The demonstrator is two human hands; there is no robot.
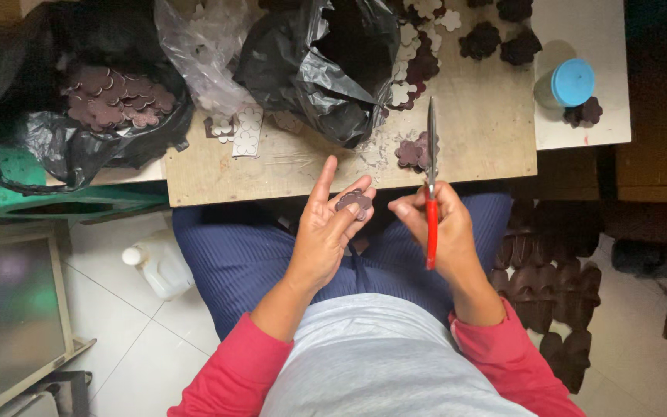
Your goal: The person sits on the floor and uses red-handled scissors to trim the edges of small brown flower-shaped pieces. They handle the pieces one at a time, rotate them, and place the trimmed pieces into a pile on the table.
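Two bare hands over a lap in blue ribbed cloth, just below the near edge of the worn wooden table [488,123]. Left hand [326,232] palm-up, index finger straight and pointing toward the table, thumb and remaining fingers [355,216] pinching a small dark maroon flower-shaped cut-out [354,201]. Right hand [438,228] clenched around the red handle of a pair of long steel scissors [431,185], blades shut and pointing straight up across the table edge.

Just under the scissor tips, on the table: a small stack of maroon flower-shaped pieces [412,152]. Left of that stack, a crumpled black plastic bag [326,69] gaping open, with pale and maroon flower shapes spilled along its right side. Further left, a clear plastic bag [202,54], and below it a white strip of punched flower shapes [247,131]. At the far left end of the table, a second black plastic bag [48,147] filled with maroon flower-shaped discs [117,96], resting on a green crate [9,197].

Right of the table, on a white surface, a grey cylinder with a blue cap [569,83]. On the floor to the right of the lap, a heap of dark maroon sheets [557,301]. On the tiled floor to the left of the lap, a white plastic jug [160,266]. Sleeves red, shirt grey.
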